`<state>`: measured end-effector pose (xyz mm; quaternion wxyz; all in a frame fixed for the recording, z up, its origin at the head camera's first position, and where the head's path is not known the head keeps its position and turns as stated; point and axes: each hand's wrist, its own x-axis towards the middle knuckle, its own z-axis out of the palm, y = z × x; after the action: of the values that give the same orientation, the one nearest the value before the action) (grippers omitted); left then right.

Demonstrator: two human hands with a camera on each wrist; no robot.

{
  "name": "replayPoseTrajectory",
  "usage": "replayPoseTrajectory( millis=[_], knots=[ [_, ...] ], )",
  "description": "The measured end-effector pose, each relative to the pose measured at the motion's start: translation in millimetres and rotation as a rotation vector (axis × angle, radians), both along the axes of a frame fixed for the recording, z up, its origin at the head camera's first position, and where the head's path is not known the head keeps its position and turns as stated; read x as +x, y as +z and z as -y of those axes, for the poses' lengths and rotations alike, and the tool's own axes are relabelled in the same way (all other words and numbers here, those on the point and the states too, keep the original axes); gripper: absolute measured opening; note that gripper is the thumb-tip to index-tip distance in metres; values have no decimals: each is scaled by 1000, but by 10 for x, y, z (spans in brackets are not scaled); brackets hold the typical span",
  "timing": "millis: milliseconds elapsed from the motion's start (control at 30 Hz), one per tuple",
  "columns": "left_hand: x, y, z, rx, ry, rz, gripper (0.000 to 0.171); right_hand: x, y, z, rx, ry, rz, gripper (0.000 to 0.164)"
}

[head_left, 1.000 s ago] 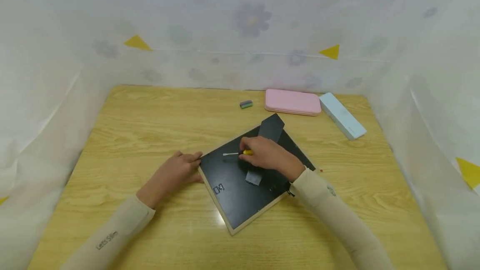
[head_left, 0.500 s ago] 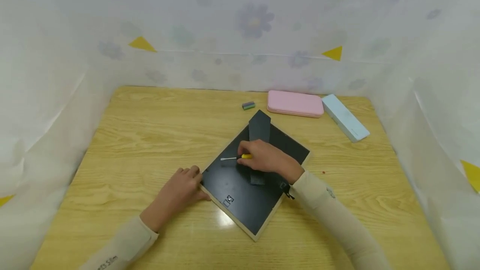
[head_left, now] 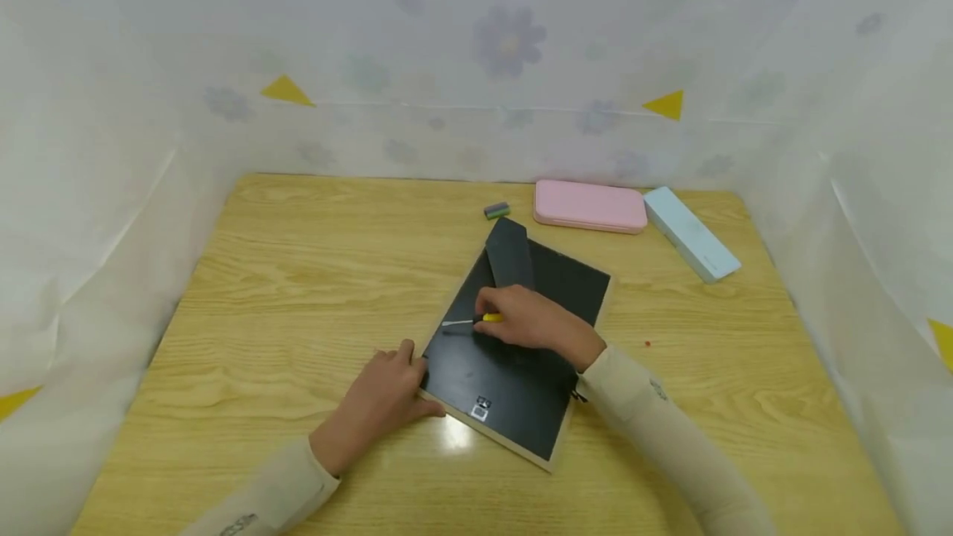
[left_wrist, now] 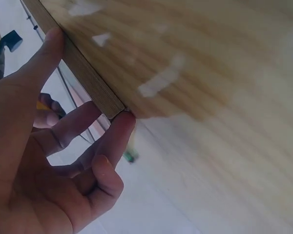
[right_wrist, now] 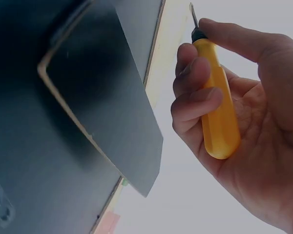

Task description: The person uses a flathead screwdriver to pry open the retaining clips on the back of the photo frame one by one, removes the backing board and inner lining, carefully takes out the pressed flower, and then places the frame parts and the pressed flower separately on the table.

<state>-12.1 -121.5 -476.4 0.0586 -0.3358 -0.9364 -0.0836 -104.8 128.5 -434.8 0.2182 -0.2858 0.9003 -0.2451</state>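
A picture frame (head_left: 484, 375) lies back-up on the table, with a black backing, a pale wooden rim and a black easel stand (head_left: 510, 251). My left hand (head_left: 380, 404) grips its near left corner. In the left wrist view the thumb (left_wrist: 44, 56) lies along one side of the wooden rim (left_wrist: 90, 80), and fingertips meet the corner. Over the backing, my right hand (head_left: 532, 318) holds a screwdriver (right_wrist: 219, 112) by its yellow handle, fingers curled round it. The shaft points left, seemingly above the backing. Part of the stand is hidden under the right hand.
At the back of the table (head_left: 298, 288) are a pink case (head_left: 591, 205), a pale blue box (head_left: 691, 234) and a small green-and-grey piece (head_left: 496, 211). A tiny red speck (head_left: 648, 344) lies right of the frame. White sheeting (head_left: 417, 48) stands behind.
The picture frame has turned counterclockwise, its near corner swinging right and its stand's top moving left. My left hand has moved right and nearer with its corner. The right hand barely moved, keeping the screwdriver.
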Motion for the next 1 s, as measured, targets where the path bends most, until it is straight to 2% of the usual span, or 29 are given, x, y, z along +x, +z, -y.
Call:
replayPoseTrajectory(
  millis=[133,300,433,533,633,733,867,1000],
  knots=[
    [47,7,-136,-33,6,34,63,10,-27,-28,2,-3,4,15],
    [91,15,-306,-32,12,67,62,26,-74,-77,-4,5,4,14],
    [65,32,-365,11,-19,177,56,61,-110,-144,7,6,6,14],
    [-27,50,-315,59,-77,257,49,115,-116,-209,30,-5,1,15],
    [-158,68,-219,67,-135,261,49,193,-114,-255,52,-10,-9,14],
    [-290,81,-142,52,-174,251,61,282,-105,-271,66,0,-13,15],
    [-422,112,-100,5,-223,319,81,401,-100,-269,76,25,-13,15],
    [-489,136,-90,-66,-260,365,87,488,-108,-274,79,43,-16,14]
  ],
)
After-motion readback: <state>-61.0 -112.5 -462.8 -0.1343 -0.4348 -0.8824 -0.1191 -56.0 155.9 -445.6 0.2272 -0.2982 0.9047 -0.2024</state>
